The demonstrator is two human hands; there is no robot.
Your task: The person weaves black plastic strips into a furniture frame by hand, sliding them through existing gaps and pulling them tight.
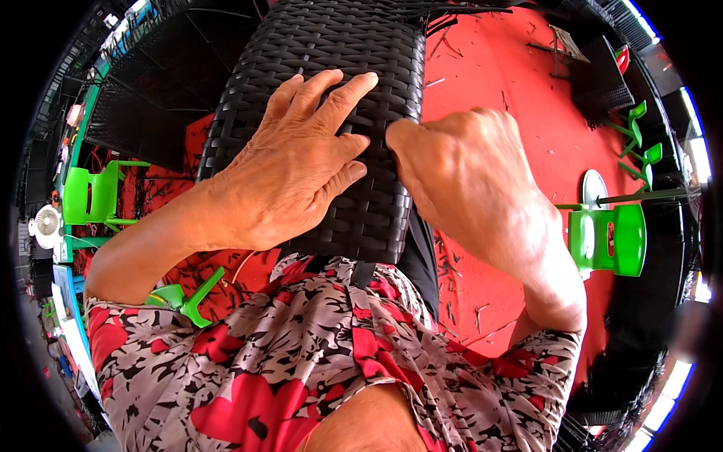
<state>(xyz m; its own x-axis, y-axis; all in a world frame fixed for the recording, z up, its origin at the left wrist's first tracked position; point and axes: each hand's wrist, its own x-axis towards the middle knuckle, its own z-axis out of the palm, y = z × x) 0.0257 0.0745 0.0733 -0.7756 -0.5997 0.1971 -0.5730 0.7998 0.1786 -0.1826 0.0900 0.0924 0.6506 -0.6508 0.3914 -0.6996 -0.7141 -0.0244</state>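
Observation:
A black woven wicker piece point(331, 49) of flat plastic strips lies in front of me, its near end against my body. My left hand point(290, 166) rests on top of the weave with its fingers spread. At the right edge of the piece, my right hand point(471, 162) is closed, thumb side toward the weave. Whatever it grips, if anything, is hidden by the curled fingers. Loose black strips point(452, 10) stick out at the far end of the piece.
Green plastic chairs stand on the left point(92, 194) and right point(621, 239), with smaller green seats farther off. Black offcuts litter the red floor point(489, 83). A white fan point(47, 222) is at far left, a dark woven piece point(602, 75) at back right.

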